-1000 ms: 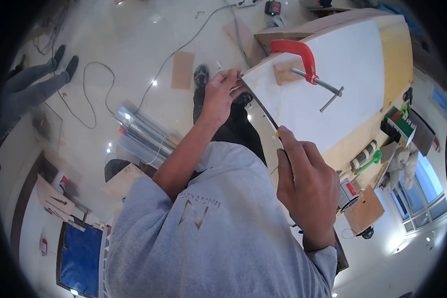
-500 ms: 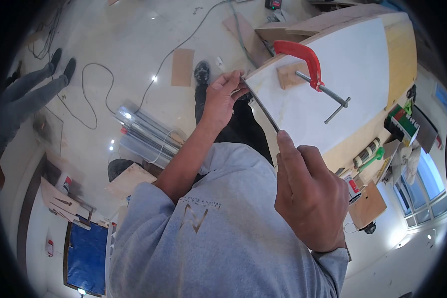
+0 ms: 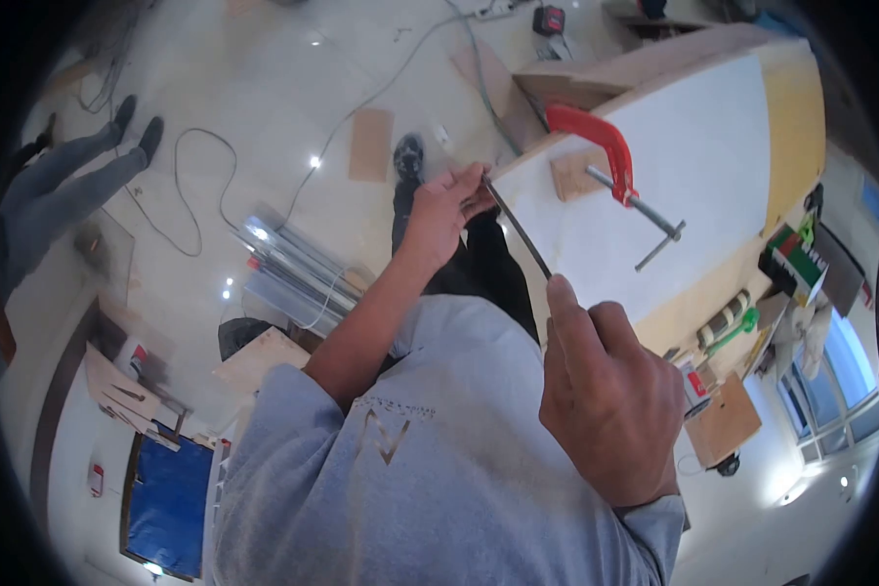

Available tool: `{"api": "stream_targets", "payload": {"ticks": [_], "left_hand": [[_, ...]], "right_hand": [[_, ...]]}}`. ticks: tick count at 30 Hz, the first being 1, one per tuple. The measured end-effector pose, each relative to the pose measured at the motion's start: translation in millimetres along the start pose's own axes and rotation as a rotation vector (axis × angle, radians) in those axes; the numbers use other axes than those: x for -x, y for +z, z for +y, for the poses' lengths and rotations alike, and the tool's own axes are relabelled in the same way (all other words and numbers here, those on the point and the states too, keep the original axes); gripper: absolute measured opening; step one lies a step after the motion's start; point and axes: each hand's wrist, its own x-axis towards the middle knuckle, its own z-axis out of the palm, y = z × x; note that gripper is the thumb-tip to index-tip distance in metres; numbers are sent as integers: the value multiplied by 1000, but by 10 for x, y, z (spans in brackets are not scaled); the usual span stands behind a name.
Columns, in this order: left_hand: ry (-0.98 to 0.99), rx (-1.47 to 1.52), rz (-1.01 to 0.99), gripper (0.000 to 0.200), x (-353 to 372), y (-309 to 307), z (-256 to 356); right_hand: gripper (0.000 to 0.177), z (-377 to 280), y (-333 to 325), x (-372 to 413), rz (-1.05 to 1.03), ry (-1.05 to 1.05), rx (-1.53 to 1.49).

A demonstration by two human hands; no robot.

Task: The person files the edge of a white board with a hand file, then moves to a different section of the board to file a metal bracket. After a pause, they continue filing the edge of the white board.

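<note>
A thin dark metal file or rod [image 3: 520, 228] runs along the near edge of a white-topped board [image 3: 693, 146]. My right hand [image 3: 610, 391] is wrapped round its near end, with one finger stretched along it. At the far end, by the board's corner, the fingers of my left hand [image 3: 444, 210] pinch its tip. A red clamp [image 3: 610, 142] with a metal screw and T-bar sits on the board, beside a small wooden block [image 3: 576, 175].
Another person's legs [image 3: 68, 181] are at the left. Metal lengths in clear wrap [image 3: 298, 269] lie on the floor, near a winding cable [image 3: 205, 132]. A brown panel [image 3: 370, 145] lies ahead. Tools and a green-handled item [image 3: 732, 332] are at the right.
The whole view has shifted, so the board, clamp and floor items appear slightly lower and further right. Both hands keep their hold on the thin tool.
</note>
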Motion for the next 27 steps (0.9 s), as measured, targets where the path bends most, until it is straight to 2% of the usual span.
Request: {"api": "stream_targets", "payload": {"ticks": [4, 8, 12, 15, 18, 20, 23, 26, 27], "left_hand": [[8, -17, -16, 27, 9, -65, -11], [133, 135, -4, 25, 164, -167, 245], [294, 195, 57, 29, 663, -310, 441], [430, 185, 101, 40, 1088, -489, 309], [579, 183, 193, 41, 1487, -503, 62], [621, 227, 278, 42, 1791, -359, -118], [534, 130, 57, 45, 2024, -298, -560], [519, 54, -73, 47, 2399, 141, -983], [533, 50, -58, 51, 2272, 54, -1131]], "right_hand": [[46, 4, -35, 46, -34, -53, 3], [41, -1, 203, 118, 85, -167, -59], [41, 45, 593, 231, -8, -154, -191], [45, 253, 1052, 341, -65, -265, -188], [44, 508, 1438, 475, -26, -387, -218], [42, 638, 1675, 538, 90, -520, -332], [41, 677, 1790, 774, 188, -593, -407], [43, 578, 1841, 953, 187, -593, -387], [45, 562, 1873, 995, 177, -584, -371]]}}
